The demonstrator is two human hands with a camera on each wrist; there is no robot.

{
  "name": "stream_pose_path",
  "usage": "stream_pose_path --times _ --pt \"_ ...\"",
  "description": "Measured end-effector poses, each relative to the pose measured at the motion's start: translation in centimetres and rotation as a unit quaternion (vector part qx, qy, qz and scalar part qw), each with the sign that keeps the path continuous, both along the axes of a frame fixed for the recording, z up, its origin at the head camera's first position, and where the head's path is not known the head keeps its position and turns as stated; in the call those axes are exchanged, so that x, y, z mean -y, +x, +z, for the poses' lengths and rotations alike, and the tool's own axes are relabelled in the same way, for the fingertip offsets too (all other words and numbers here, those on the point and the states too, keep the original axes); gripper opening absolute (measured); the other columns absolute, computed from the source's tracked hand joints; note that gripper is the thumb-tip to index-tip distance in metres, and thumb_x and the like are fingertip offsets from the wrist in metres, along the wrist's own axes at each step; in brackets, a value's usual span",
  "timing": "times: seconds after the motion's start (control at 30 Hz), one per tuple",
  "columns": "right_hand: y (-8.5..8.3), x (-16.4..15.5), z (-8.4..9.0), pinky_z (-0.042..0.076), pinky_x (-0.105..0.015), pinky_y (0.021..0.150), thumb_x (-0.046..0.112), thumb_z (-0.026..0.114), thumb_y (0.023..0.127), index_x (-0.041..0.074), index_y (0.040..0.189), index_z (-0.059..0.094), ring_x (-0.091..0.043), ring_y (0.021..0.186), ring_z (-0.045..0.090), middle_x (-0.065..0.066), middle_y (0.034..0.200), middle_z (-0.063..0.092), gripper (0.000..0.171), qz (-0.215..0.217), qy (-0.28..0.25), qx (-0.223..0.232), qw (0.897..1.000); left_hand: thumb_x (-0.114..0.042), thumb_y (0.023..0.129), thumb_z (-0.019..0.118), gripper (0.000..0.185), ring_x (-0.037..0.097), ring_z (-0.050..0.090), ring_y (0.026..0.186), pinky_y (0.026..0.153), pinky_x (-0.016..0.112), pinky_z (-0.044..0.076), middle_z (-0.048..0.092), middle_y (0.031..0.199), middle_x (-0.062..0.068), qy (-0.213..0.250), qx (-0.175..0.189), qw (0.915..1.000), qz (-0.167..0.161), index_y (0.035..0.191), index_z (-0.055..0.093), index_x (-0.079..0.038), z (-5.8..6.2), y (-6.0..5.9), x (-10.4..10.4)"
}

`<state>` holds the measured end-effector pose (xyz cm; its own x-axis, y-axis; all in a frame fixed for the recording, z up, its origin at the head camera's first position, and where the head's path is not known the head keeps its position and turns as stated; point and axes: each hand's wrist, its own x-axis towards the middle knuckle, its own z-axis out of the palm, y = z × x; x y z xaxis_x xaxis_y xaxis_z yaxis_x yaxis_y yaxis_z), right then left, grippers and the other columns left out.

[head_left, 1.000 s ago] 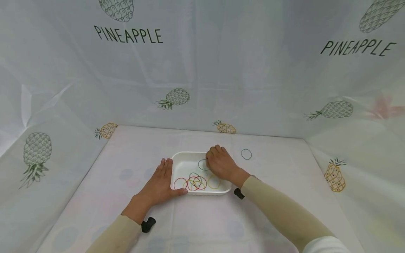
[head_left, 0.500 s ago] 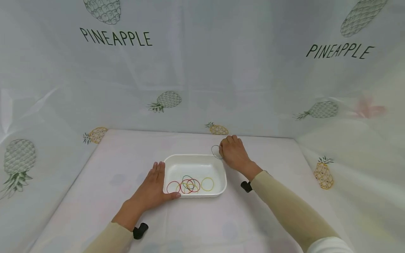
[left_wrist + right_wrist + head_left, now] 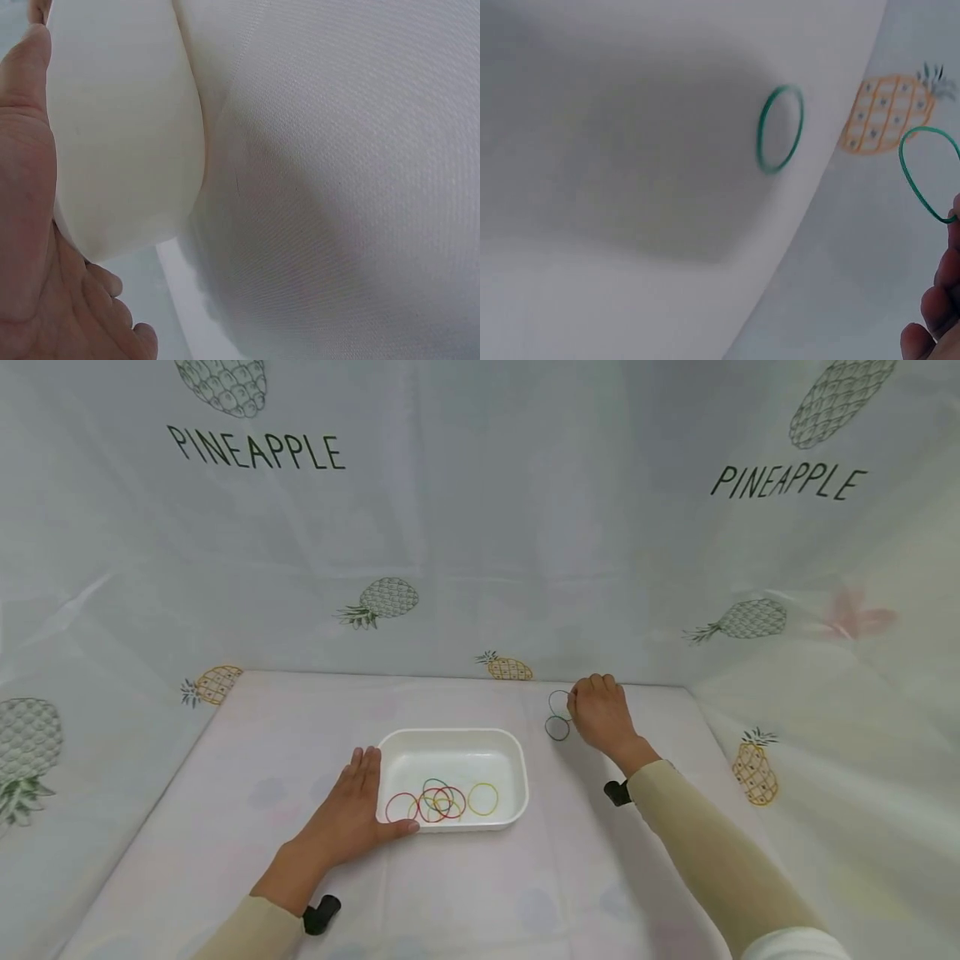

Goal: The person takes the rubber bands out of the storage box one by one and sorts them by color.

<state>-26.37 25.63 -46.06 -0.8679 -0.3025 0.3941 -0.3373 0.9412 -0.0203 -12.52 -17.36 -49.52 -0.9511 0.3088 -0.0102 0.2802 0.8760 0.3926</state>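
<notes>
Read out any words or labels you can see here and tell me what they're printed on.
"PINEAPPLE" on the backdrop cloth, upper left.
"PINEAPPLE" on the same cloth, upper right, slanted.
No text shows on the white tray, the rubber bands or the table cover.

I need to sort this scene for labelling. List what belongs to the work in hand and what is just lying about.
In the work:
- right hand pinching a green rubber band
- second green band lying on the table
- white tray holding coloured bands
- left hand resting flat against the tray

Just there:
- pineapple-print cloth
</notes>
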Motion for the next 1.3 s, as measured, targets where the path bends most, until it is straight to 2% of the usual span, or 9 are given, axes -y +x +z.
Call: stream_pose_path --times 0.1,0.3,0.53,0.77,1.0,1.3 --pt "-0.2 -1.8 0.0 0.046 -0.045 0.074 0.013 0.049 0.108 -0.004 0.095 0.063 -0.036 0.085 0.05 -0.014 0.085 0.056 0.025 -0.023 -0.003 0.031 0.999 -0.081 0.084 0.067 0.136 0.049 0.007 0.162 0.13 0.06 0.02 0.013 0.173 0.031 -0.003 0.0 1.0 -0.001 0.163 0.011 0.014 -0.1 -0.1 0.1" --pt "-0.5 -3.8 -0.7 0.048 -0.048 0.071 0.012 0.048 0.106 -0.006 0.092 0.062 -0.039 0.085 0.052 -0.017 0.084 0.057 0.027 -0.055 0.004 0.053 0.997 -0.082 0.084 0.067 0.136 0.049 0.007 0.162 0.13 0.061 0.018 0.013 0.173 0.031 -0.001 0.0 1.0 -0.001 0.163 0.01 0.013 -0.2 -0.1 0.1" --pt "-0.8 -4.8 -2.7 0.049 -0.053 0.075 0.015 0.046 0.108 -0.005 0.091 0.06 -0.041 0.089 0.052 -0.019 0.089 0.058 0.029 -0.082 0.012 0.101 0.991 -0.082 0.083 0.068 0.138 0.049 0.007 0.162 0.13 0.061 0.019 0.014 0.172 0.032 0.0 -0.002 1.0 0.003 0.164 0.01 0.013 -0.1 -0.2 0.1" --pt "-0.8 -5.3 -4.2 0.047 -0.052 0.076 0.014 0.05 0.106 -0.004 0.087 0.056 -0.041 0.089 0.051 -0.018 0.087 0.056 0.027 -0.098 0.022 0.124 0.987 -0.082 0.083 0.068 0.138 0.05 0.007 0.161 0.13 0.062 0.019 0.013 0.172 0.032 0.0 0.001 1.0 0.003 0.163 0.01 0.013 -0.3 -0.3 0.0" --pt "-0.4 -5.5 -4.5 0.047 -0.058 0.089 0.016 0.047 0.108 -0.006 0.093 0.056 -0.044 0.101 0.052 -0.02 0.096 0.057 0.028 -0.117 0.028 0.156 0.98 -0.084 0.083 0.066 0.138 0.05 0.008 0.161 0.129 0.063 0.019 0.013 0.172 0.032 0.004 0.003 1.0 0.001 0.164 0.01 0.013 -0.1 -0.2 0.0" --pt "-0.4 -5.9 -5.0 0.047 -0.057 0.089 0.016 0.049 0.108 -0.006 0.096 0.058 -0.042 0.101 0.052 -0.019 0.095 0.056 0.027 -0.117 0.055 0.162 0.978 -0.082 0.083 0.068 0.137 0.051 0.009 0.161 0.128 0.063 0.021 0.015 0.172 0.032 0.002 -0.001 1.0 0.001 0.163 0.011 0.014 0.2 -0.1 -0.1"
